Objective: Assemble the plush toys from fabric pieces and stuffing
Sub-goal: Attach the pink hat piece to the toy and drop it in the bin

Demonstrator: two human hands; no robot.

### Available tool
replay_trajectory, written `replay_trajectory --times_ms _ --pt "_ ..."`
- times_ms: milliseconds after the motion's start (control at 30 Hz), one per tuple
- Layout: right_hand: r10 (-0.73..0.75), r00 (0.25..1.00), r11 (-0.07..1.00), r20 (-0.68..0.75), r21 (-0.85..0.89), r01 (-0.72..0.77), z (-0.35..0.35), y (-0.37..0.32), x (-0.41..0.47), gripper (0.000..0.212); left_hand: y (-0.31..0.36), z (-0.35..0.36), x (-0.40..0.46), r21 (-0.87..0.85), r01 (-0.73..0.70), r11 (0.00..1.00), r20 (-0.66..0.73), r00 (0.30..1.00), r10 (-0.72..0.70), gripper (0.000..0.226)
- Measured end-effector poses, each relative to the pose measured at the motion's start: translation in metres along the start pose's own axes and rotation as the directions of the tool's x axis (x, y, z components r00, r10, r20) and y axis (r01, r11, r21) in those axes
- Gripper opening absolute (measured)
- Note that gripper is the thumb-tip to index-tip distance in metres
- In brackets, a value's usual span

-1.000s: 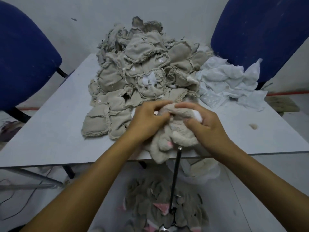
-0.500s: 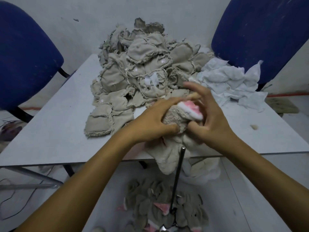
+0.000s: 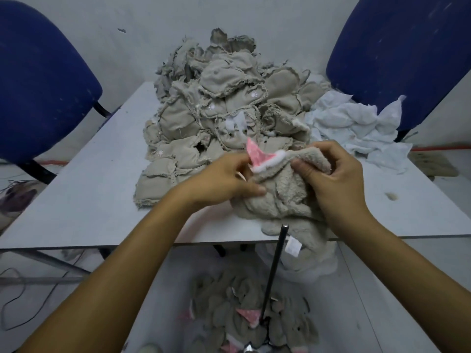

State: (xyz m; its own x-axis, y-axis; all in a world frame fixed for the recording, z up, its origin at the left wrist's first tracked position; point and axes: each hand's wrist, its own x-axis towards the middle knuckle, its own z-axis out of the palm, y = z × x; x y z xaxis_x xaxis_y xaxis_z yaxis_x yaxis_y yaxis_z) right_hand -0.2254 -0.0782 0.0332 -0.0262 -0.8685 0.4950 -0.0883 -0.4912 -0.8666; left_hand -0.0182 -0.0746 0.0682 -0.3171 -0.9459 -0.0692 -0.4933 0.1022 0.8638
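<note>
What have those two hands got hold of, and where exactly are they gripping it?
Both hold one fluffy beige plush toy skin. The left hand pinches it beside the pink ear lining; the right hand grips the fuzzy upper edge.

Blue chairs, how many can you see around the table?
2. One blue chair stands at the table's far left, the other blue chair at its far right. Others may be outside the frame.

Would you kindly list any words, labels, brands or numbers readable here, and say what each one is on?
None can be read.
White tag on the plush toy skin held by both hands: too blurred to tell whether it carries print.
Small white paw-shaped marks on the beige fabric pile: motifs, not text.
</note>
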Motion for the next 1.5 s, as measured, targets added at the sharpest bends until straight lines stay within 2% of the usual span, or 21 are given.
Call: replay_trajectory --times_ms 33,100,167,233,333,433,533,633,767,867,967,1000,1033,1100,1133,1167,1267,1333,1400,1433,1500 --pt "-0.008 0.999 0.999 -0.031 0.045 0.009 0.0 -0.002 -0.001 0.021 0.003 0.002 0.0 -0.03 -0.063 0.998 -0.164 0.985 0.057 0.028" --pt "-0.07 0.997 0.997 -0.018 0.013 0.07 0.0 -0.007 0.0 0.023 0.009 0.003 0.001 -0.165 -0.21 0.964 -0.436 0.892 0.12 0.013" --pt "-0.07 0.988 0.992 0.135 -0.099 0.084 0.001 -0.008 -0.001 0.029 0.012 0.003 0.002 -0.229 -0.294 0.928 -0.505 0.851 0.145 0.015" --pt "-0.021 0.977 0.992 0.21 -0.116 0.047 0.003 -0.008 -0.004 0.023 0.014 0.007 -0.001 -0.195 -0.304 0.932 -0.49 0.853 0.176 0.02" --pt "-0.145 0.986 0.984 0.077 -0.094 0.152 0.002 -0.01 -0.006 0.016 0.021 0.01 -0.005 -0.143 -0.335 0.931 -0.495 0.839 0.226 0.016" --pt "-0.222 0.971 0.968 0.092 -0.097 0.231 0.0 -0.022 -0.004 0.019 0.026 0.007 -0.008 0.02 -0.409 0.912 -0.506 0.783 0.362 0.017" --pt "-0.308 0.951 0.944 -0.005 -0.128 0.305 -0.002 -0.023 -0.007 0.016 0.031 0.008 -0.008 0.014 -0.485 0.874 -0.506 0.75 0.425 0.018" --pt "-0.169 0.98 0.972 0.108 -0.144 0.184 0.001 -0.017 -0.011 0.012 0.031 0.011 -0.009 0.049 -0.442 0.896 -0.443 0.794 0.416 0.017" --pt "-0.284 0.956 0.927 0.074 -0.231 0.294 -0.004 -0.013 -0.01 0.013 0.03 0.011 -0.009 0.045 -0.432 0.901 -0.439 0.802 0.406 0.017" --pt "-0.211 0.966 0.941 0.147 -0.238 0.241 -0.003 -0.012 -0.012 0.019 0.031 0.012 -0.011 0.087 -0.431 0.898 -0.412 0.805 0.426 0.014" --pt "-0.287 0.957 0.93 0.037 -0.227 0.288 -0.003 -0.015 -0.012 0.015 0.033 0.012 -0.007 0.082 -0.479 0.874 -0.457 0.761 0.46 0.01" --pt "-0.278 0.96 0.935 0.014 -0.224 0.274 -0.003 -0.016 -0.009 0.013 0.033 0.01 -0.007 0.054 -0.46 0.886 -0.44 0.786 0.435 0.01" --pt "-0.247 0.969 0.945 0.002 -0.22 0.241 -0.004 -0.016 -0.007 0.014 0.031 0.007 -0.007 0.031 -0.4 0.916 -0.384 0.841 0.381 0.017" --pt "-0.18 0.984 0.964 -0.004 -0.2 0.175 -0.004 -0.015 -0.005 0.023 0.025 0.004 -0.007 0.015 -0.217 0.976 -0.233 0.948 0.215 0.04" --pt "-0.17 0.985 0.966 -0.006 -0.198 0.165 -0.005 -0.014 -0.005 0.026 0.022 0.004 -0.007 0.024 -0.178 0.984 -0.224 0.958 0.179 0.048" --pt "-0.181 0.983 0.964 0.001 -0.198 0.177 -0.005 -0.015 -0.004 0.028 0.021 0.004 -0.008 0.029 -0.199 0.98 -0.276 0.94 0.199 0.048" --pt "-0.214 0.975 0.96 0.063 -0.171 0.222 -0.005 -0.018 -0.003 0.023 0.028 -0.002 -0.01 -0.015 -0.321 0.947 -0.486 0.83 0.273 0.029" --pt "-0.221 0.974 0.957 0.051 -0.182 0.226 -0.004 -0.019 -0.004 0.017 0.031 -0.007 -0.01 -0.085 -0.351 0.933 -0.523 0.812 0.258 0.027" --pt "-0.308 0.951 0.929 -0.015 -0.222 0.297 -0.004 -0.022 -0.002 0.012 0.033 -0.01 -0.011 -0.14 -0.391 0.91 -0.53 0.806 0.264 0.026" --pt "-0.345 0.939 0.912 -0.006 -0.241 0.333 -0.005 -0.024 -0.001 0.012 0.035 -0.01 -0.012 -0.11 -0.41 0.905 -0.531 0.794 0.296 0.026" --pt "-0.295 0.954 0.916 0.055 -0.268 0.299 -0.005 -0.026 0.001 0.021 0.038 -0.007 -0.012 -0.052 -0.419 0.906 -0.516 0.788 0.335 0.026"
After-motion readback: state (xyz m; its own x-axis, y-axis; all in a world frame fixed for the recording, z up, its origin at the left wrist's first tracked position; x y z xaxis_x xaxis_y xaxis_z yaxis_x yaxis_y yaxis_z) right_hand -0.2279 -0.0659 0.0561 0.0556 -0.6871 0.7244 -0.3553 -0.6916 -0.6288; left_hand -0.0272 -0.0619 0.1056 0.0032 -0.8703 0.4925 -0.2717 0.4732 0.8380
